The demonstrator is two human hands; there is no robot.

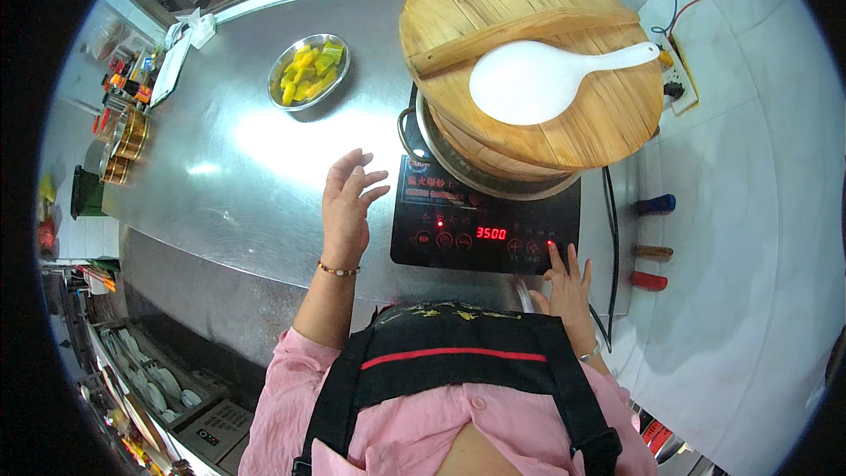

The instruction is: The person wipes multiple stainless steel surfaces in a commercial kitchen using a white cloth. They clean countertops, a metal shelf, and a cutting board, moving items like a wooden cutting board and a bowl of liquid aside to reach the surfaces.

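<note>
My right hand (567, 287) reaches to the front right of a black induction cooker (429, 251), its index fingertip at a lit red spot on the touch panel. The red display (491, 233) glows in the middle of that panel. My left hand (348, 205) hovers over the steel counter just left of the cooker, fingers apart, holding nothing. On the cooker stands a metal pot (462, 175) with a wooden steamer barrel (489, 149) set in it. A round wooden lid (462, 0) covers the barrel, and a white rice paddle (529, 82) lies on the lid against its handle bar.
A metal bowl (273, 89) of cut yellow and green pieces sits on the steel counter (264, 211). Bottles (132, 88) and gold-coloured containers (131, 135) line the left end. A black cable (615, 244) runs right of the cooker. Several handles, one blue (656, 204), project by the tiled wall.
</note>
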